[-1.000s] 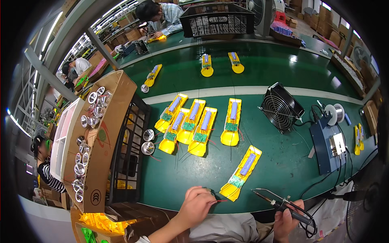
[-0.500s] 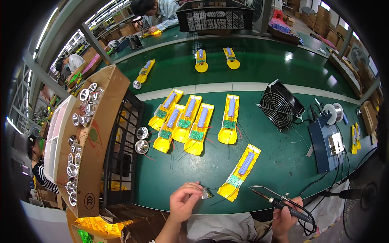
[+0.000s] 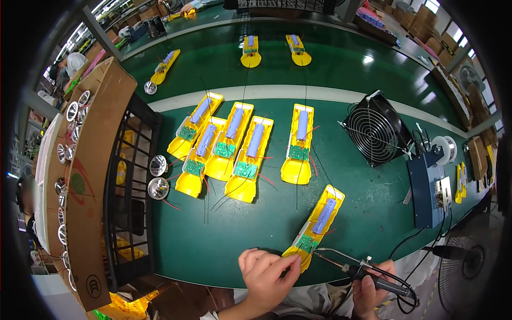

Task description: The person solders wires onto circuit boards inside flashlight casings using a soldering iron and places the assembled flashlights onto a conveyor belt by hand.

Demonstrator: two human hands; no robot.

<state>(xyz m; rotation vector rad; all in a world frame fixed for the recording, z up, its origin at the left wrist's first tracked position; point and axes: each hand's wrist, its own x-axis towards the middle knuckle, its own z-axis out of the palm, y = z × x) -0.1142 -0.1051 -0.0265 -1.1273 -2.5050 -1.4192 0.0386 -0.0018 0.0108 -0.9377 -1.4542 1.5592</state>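
Note:
Near the front edge lies a yellow plastic housing [image 3: 329,196] with a blue cylindrical battery [image 3: 324,216] and a green circuit board [image 3: 306,244]. My left hand [image 3: 269,274] is closed at the housing's lower end, thumb and forefinger pinched together. Whatever those fingers hold is hidden. My right hand [image 3: 372,293] grips a black-handled soldering iron [image 3: 381,282] with a thin metal feed tube beside its tip. The tip reaches the lower edge of the board, next to my left fingertips; whether it touches I cannot tell.
Several similar yellow housings [image 3: 249,172] lie further back, two silver reflector cups [image 3: 158,188] to their left. A cardboard box [image 3: 96,160] and black crate [image 3: 130,213] border the left. At right stand a black fan [image 3: 376,130], a blue soldering unit [image 3: 424,194] and a solder spool [image 3: 444,151].
My left hand has moved right to the housing's lower end; the reflector cup it held is out of sight. The iron's tip has moved left to the board. The view has shifted.

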